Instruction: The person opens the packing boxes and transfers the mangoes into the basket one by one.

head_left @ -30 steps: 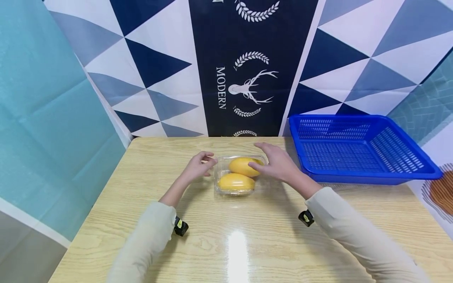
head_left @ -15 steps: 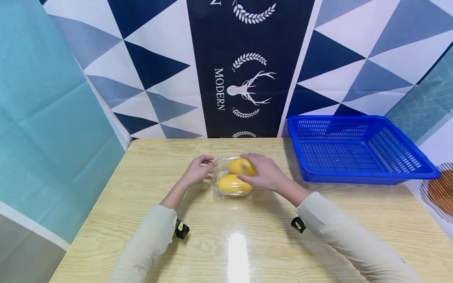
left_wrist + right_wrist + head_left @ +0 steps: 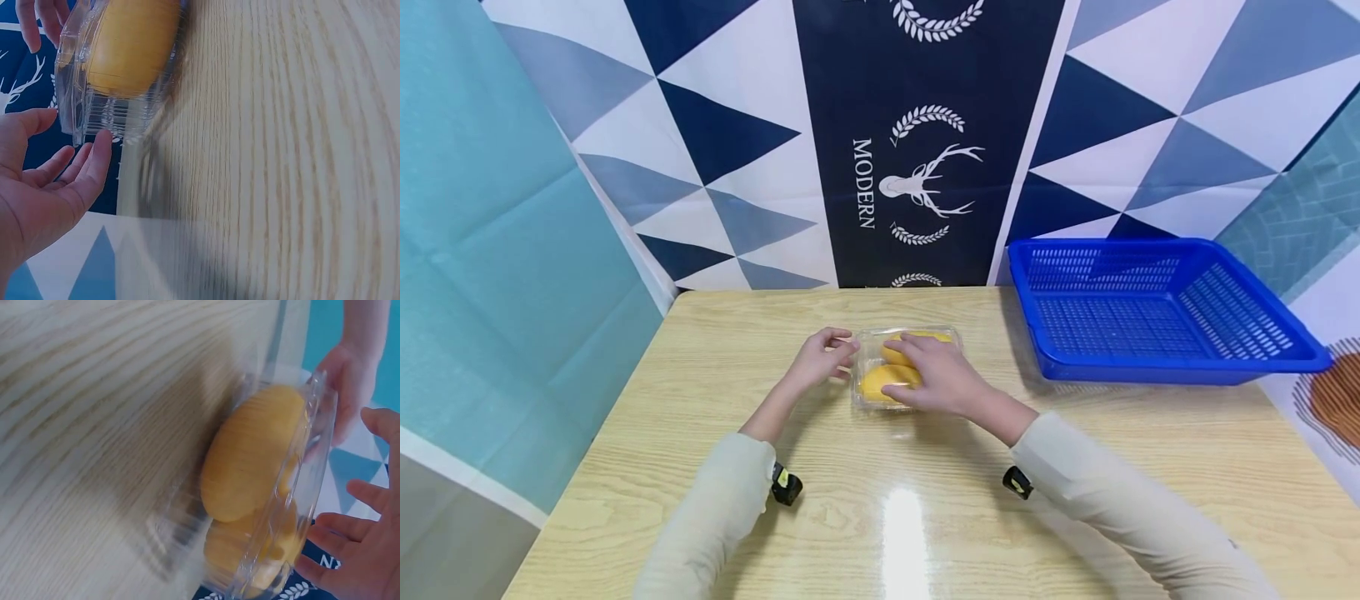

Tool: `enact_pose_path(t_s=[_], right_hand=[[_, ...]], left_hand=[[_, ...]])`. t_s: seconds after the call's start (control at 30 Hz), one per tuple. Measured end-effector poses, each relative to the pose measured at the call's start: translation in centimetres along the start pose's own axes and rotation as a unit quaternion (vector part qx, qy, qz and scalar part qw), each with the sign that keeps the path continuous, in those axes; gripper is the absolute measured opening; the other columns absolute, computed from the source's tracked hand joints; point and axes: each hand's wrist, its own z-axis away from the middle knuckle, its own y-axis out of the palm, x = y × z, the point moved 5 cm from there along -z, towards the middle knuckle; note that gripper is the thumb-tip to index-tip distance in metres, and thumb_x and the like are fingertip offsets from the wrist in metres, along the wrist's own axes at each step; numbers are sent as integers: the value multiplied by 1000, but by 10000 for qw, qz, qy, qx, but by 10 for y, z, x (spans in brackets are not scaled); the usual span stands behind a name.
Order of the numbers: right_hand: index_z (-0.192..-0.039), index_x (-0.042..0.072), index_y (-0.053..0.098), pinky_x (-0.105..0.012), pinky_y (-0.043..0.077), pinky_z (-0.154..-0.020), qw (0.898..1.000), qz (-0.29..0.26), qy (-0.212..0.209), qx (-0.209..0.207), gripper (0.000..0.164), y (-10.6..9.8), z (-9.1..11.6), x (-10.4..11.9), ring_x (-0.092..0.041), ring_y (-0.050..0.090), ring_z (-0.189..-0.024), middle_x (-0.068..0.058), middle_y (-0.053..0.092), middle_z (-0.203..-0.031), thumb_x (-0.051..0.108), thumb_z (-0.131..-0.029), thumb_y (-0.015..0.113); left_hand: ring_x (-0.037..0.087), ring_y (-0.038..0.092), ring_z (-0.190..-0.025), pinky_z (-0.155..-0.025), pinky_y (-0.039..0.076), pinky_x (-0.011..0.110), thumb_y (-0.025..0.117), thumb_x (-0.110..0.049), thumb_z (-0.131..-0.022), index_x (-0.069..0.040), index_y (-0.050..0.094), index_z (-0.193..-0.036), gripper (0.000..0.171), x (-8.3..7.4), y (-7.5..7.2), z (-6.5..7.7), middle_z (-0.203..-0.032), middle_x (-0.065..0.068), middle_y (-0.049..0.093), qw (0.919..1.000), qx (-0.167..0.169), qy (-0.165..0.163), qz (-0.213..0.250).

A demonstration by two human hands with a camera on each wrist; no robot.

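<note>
A clear plastic clamshell box [image 3: 868, 357] sits on the wooden table, with yellow mangoes [image 3: 880, 382] inside. At the box's left edge is my left hand [image 3: 815, 363], fingers loosely bent and thumb apart from them. In the left wrist view a fingertip of the left hand [image 3: 53, 178] meets the rim of the box [image 3: 75, 81]. My right hand [image 3: 942, 377] lies over the right half of the lid with fingers spread, covering part of the mangoes. The right wrist view puts the right hand [image 3: 356, 544] beside the lid, fingers extended along its top.
To the right, a blue perforated plastic basket [image 3: 1150, 372] stands at the table's back corner. A patterned cloth [image 3: 917, 100] hangs behind the table [image 3: 820, 533], and a teal cloth [image 3: 512, 233] hangs at the left.
My right hand has moved left and toward the table's front, from the box's right side to over its lid. The left hand stays at the left edge, and the box has hardly shifted.
</note>
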Motion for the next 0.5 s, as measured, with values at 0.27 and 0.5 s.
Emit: enact_pose_path(t_s=[0.27, 0.5], right_hand=[[-134, 17, 52, -53, 42, -96, 9993, 354, -132, 38, 69, 7, -1, 4, -33, 50, -123, -16, 51, -135, 55, -78, 65], [-135, 19, 50, -55, 40, -96, 9980, 587, -155, 196, 73, 12, -1, 8, -32, 47, -126, -14, 49, -138, 58, -75, 68]], left_hand=[[17, 64, -80, -74, 58, 35, 59, -19, -92, 3, 45, -132, 47, 4, -1, 0, -114, 19, 53, 9996, 22, -127, 250], [22, 65, -84, -78, 58, 37, 58, -18, -93, 4, 43, -133, 49, 2, -2, 2, -117, 20, 53, 9989, 112, -188, 425]])
